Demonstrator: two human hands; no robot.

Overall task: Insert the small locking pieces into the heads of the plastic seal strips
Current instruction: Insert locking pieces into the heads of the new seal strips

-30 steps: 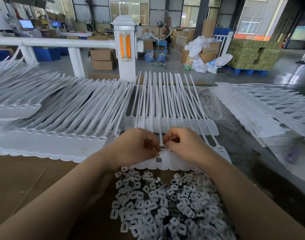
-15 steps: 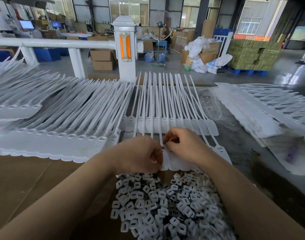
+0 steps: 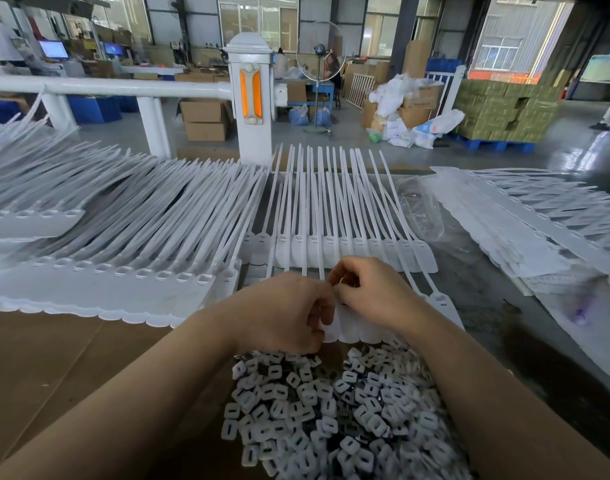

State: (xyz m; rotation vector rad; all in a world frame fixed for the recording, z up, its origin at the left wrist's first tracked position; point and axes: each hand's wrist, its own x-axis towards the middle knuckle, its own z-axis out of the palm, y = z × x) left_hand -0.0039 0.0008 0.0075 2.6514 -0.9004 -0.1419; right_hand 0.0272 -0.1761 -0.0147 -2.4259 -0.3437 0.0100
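A row of white seal strips lies in front of me, heads (image 3: 362,332) toward me and tails pointing away. Below it is a heap of small white locking pieces (image 3: 331,414). My left hand (image 3: 286,313) sits at the far edge of the heap, beside the left end of the heads. Its fingers curl down among the pieces and hide what they grip. My right hand (image 3: 372,294) rests on the heads, thumb and forefinger pinching at a strip (image 3: 321,268) just above its head. A second row of strips (image 3: 331,244) lies behind.
A tall stack of strips (image 3: 106,289) fills the left of the table, on brown cardboard (image 3: 54,368). Another stack (image 3: 525,230) lies at the right, next to a clear plastic bag (image 3: 421,209). A white railing post (image 3: 249,98) stands beyond the table.
My left hand has moved away from my right hand, down and toward me to the edge of the heap. My right hand has stayed on the heads.
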